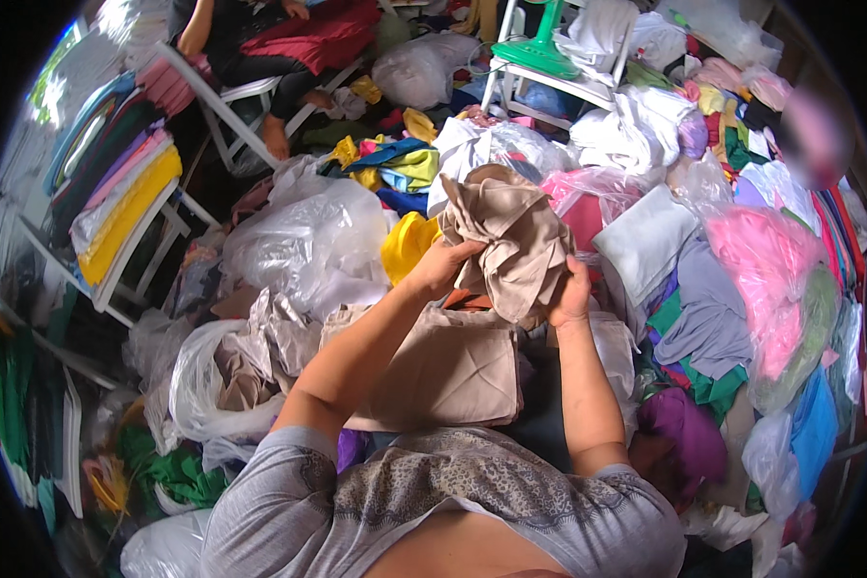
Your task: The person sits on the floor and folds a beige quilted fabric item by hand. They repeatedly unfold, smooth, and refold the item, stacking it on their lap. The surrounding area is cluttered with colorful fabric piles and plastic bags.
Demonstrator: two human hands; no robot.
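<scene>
A crumpled beige cloth (515,246) is held up in front of me between both hands. My left hand (440,265) grips its left side, thumb over the fabric. On the lower right side, my right hand (570,294) has its fingers closed around the cloth's edge. Below my hands, a neat stack of folded beige cloth (443,371) lies close to my body. More beige fabric (250,366) sits in an open clear plastic bag (195,395) to the left of the stack.
Piles of colored cloth and plastic bags (308,241) surround me. At the left, a white chair (116,279) bears folded fabrics (130,207). A seated person (260,58) is at the far left. Far right of center, a green fan base (539,56) rests on a white chair (588,91).
</scene>
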